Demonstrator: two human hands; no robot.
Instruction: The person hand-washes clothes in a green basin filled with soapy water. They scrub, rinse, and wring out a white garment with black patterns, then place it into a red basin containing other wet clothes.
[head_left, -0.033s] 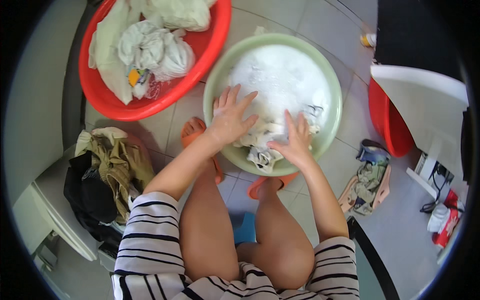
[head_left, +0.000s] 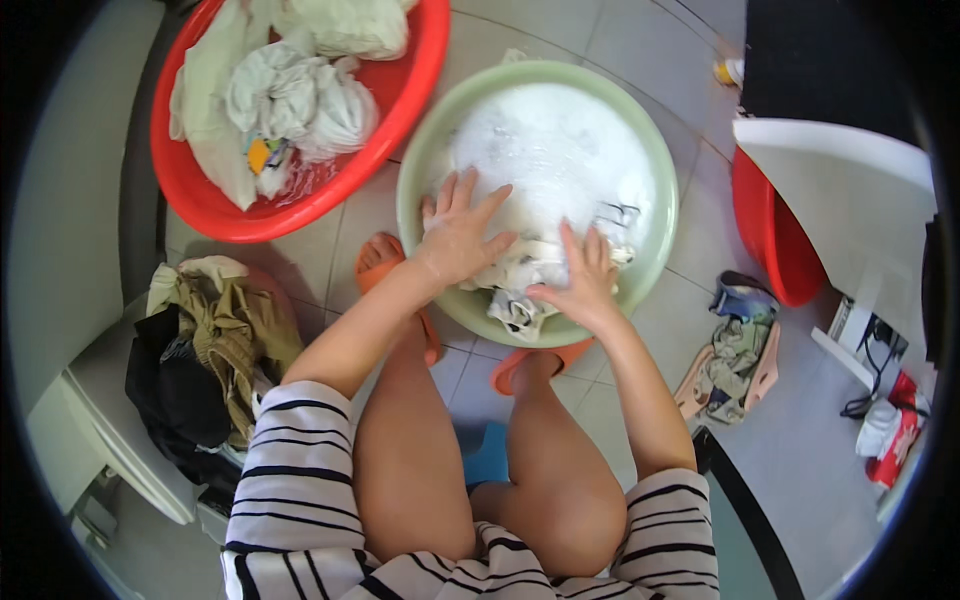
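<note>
A pale green basin [head_left: 655, 255] holds white suds [head_left: 560, 150] and wet white cloth with dark markings [head_left: 522, 308], bunched at its near side. My left hand [head_left: 460, 238] is over the basin's left part, fingers spread, its fingertips by the suds. To its right, my right hand [head_left: 583, 278] lies open over the wet cloth, thumb pointing left and fingers apart. Neither hand is closed around anything. Whether the palms press on the cloth is hard to tell from above. Part of the cloth is hidden under the hands and foam.
A red tub [head_left: 350, 180] with white laundry stands at the far left. Dark and khaki clothes [head_left: 215, 350] are heaped at the left. Right of the basin sit a pink slipper-like item with cloths [head_left: 738, 365] and a red basin [head_left: 775, 240]. A blue stool [head_left: 488, 455] shows between my legs.
The view has shifted slightly, so the basins appear a little further left. Both hands stay spread in almost the same place over the green basin.
</note>
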